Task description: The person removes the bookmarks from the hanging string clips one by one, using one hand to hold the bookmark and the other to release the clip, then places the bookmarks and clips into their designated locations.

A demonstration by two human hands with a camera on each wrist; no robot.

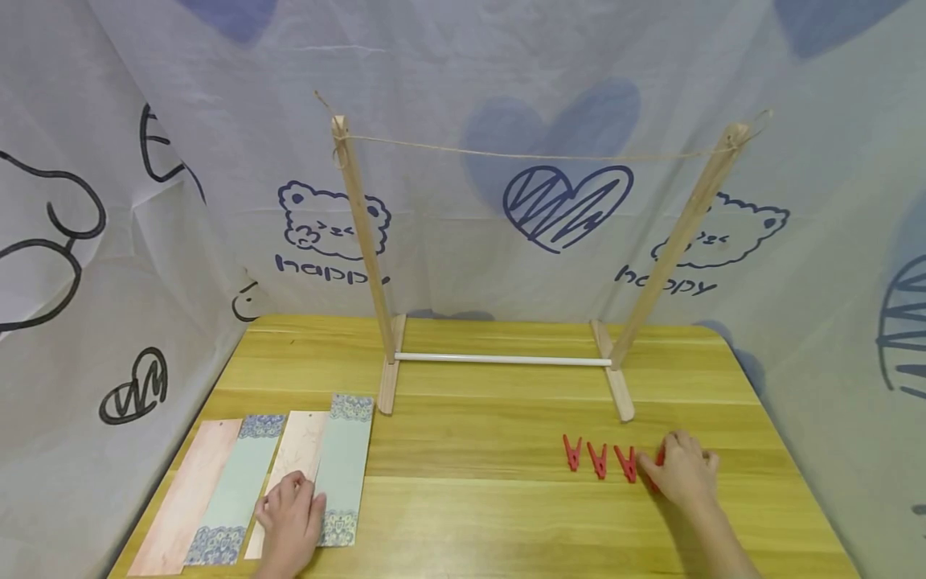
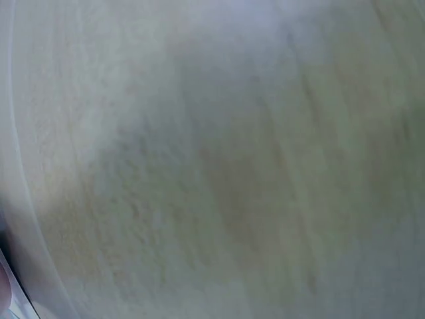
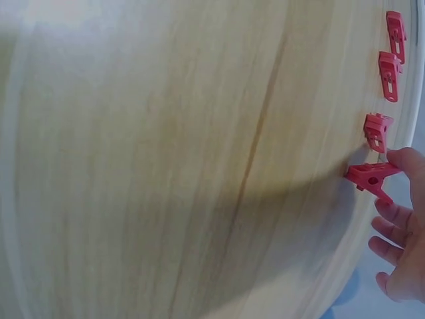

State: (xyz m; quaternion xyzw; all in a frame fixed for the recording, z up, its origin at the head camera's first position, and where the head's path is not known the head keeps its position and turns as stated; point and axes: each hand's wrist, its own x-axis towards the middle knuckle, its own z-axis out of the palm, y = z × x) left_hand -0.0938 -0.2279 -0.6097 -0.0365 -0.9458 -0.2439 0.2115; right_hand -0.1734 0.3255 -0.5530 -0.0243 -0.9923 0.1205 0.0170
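Observation:
My left hand (image 1: 291,513) rests over the lower part of a cream paper strip (image 1: 298,441), fingers loosely bent. This strip lies between two pale green strips with blue lace-patterned ends, one to its left (image 1: 242,481) and one to its right (image 1: 344,462). A pinkish strip (image 1: 190,492) is outermost at left. On the right side of the table, my right hand (image 1: 687,470) pinches a red clothespin (image 3: 373,178), thumb on one handle and index finger at the other. To its left, three more red clothespins (image 1: 597,460) lie in a row.
A wooden stand rises at the back of the table (image 1: 463,450), with a left post (image 1: 367,241) and a right post (image 1: 676,249). Twine (image 1: 521,154) runs between their tops, and a white rod (image 1: 502,359) joins them low down. Printed cloth (image 1: 448,265) hangs behind.

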